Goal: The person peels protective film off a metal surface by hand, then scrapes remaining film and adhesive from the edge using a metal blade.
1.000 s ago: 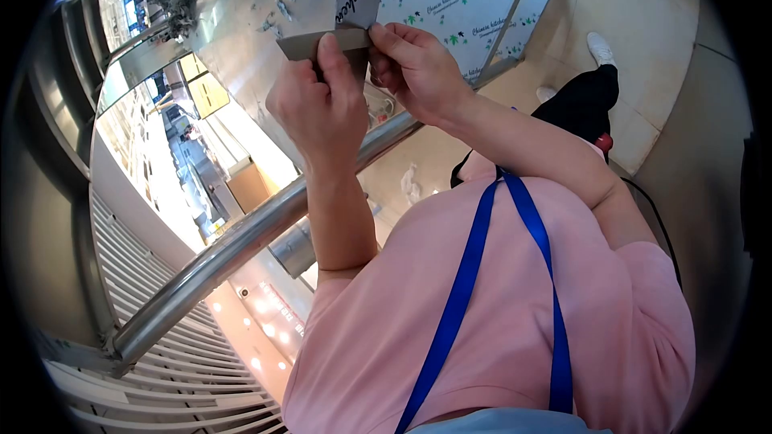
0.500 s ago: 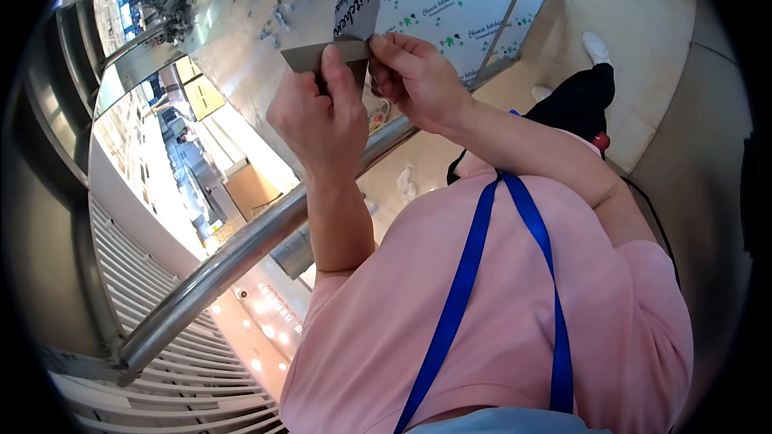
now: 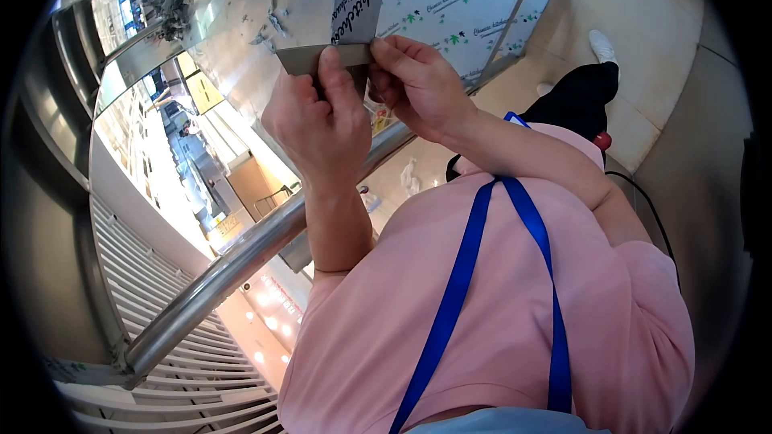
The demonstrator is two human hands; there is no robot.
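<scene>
In the head view, a stainless steel unit (image 3: 233, 24) stands before me, partly covered by protective film printed "Chinese kitchen" (image 3: 354, 8). A grey strip (image 3: 301, 59) runs along the lower edge of this printed corner; whether it is a film flap or bare metal I cannot tell. My left hand (image 3: 322, 116) is closed with its thumb pressed on that strip and its fingers curled below. My right hand (image 3: 422, 84) pinches the film's corner just beside it. Its fingertips are partly hidden behind the edge.
A steel tube rail (image 3: 233, 265) crosses below my forearms. Crumpled grey scraps (image 3: 165, 2) lie on the steel at upper left. More printed film (image 3: 458, 0) covers a panel at right. White slats (image 3: 177, 337) are at lower left. My white shoe (image 3: 601, 46) is on the tiled floor (image 3: 635, 72).
Both hands keep their grip on the edge, with only slight finger movement. The view has shifted a little.
</scene>
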